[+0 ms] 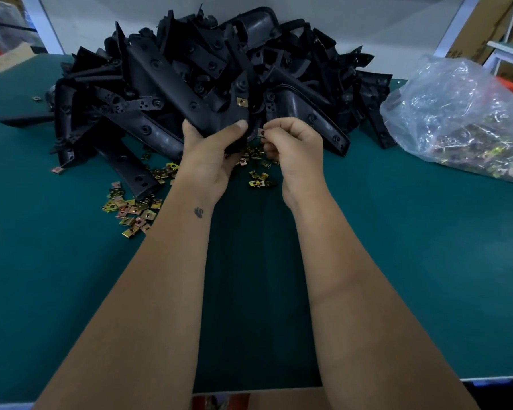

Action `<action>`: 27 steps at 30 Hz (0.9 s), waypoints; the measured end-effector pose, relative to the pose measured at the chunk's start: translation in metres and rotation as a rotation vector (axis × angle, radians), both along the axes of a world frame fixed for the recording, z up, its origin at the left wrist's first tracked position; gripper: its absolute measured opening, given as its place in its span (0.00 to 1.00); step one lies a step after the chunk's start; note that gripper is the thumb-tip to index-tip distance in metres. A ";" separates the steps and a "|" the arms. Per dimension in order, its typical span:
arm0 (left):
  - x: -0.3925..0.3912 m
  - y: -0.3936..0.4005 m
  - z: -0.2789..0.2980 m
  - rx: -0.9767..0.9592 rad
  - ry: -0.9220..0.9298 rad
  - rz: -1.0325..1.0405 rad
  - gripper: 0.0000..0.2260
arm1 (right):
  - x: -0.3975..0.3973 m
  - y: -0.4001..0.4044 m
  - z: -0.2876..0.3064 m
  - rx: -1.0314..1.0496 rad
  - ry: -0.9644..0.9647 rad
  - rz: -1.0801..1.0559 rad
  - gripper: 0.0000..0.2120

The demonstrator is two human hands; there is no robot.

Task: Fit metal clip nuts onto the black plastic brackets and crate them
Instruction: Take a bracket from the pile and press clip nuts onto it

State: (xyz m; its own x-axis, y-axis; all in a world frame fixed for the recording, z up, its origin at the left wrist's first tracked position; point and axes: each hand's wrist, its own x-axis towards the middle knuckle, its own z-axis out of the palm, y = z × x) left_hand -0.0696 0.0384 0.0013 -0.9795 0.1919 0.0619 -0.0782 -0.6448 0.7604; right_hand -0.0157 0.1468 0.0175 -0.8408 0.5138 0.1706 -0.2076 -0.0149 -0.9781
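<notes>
Left hand grips a bracket above the table, one nut already on; right hand pinches a clip nut beside its lower edge. Best to square the clip's mouth to the edge, then push until its hole meets the bracket's; no crate shows.

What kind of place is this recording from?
Probably a factory assembly bench: a heap of black plastic brackets on a green table, loose metal clip nuts, and a plastic bag holding more.

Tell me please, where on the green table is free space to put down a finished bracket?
Free: the green table right of the right hand, before the plastic bag; also the near-left corner. Crowded: around the bracket pile and loose clip nuts.
</notes>
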 end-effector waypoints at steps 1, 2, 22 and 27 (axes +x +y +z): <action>0.001 0.002 0.001 0.033 0.002 -0.027 0.21 | 0.000 0.000 0.000 -0.015 0.003 0.002 0.10; 0.003 0.005 0.002 0.068 -0.007 -0.051 0.20 | 0.000 0.000 0.000 -0.032 0.005 0.006 0.09; 0.013 0.006 0.003 0.126 -0.054 -0.209 0.16 | 0.001 0.001 0.000 -0.188 0.028 0.175 0.08; 0.014 0.007 0.004 0.017 -0.032 -0.188 0.18 | -0.001 -0.001 -0.003 -0.232 0.046 0.192 0.09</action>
State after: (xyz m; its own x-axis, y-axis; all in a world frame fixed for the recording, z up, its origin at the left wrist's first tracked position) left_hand -0.0556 0.0456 0.0056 -0.9279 0.3710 0.0360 -0.2225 -0.6290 0.7449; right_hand -0.0164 0.1458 0.0150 -0.9204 0.3759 0.1078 -0.2237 -0.2800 -0.9336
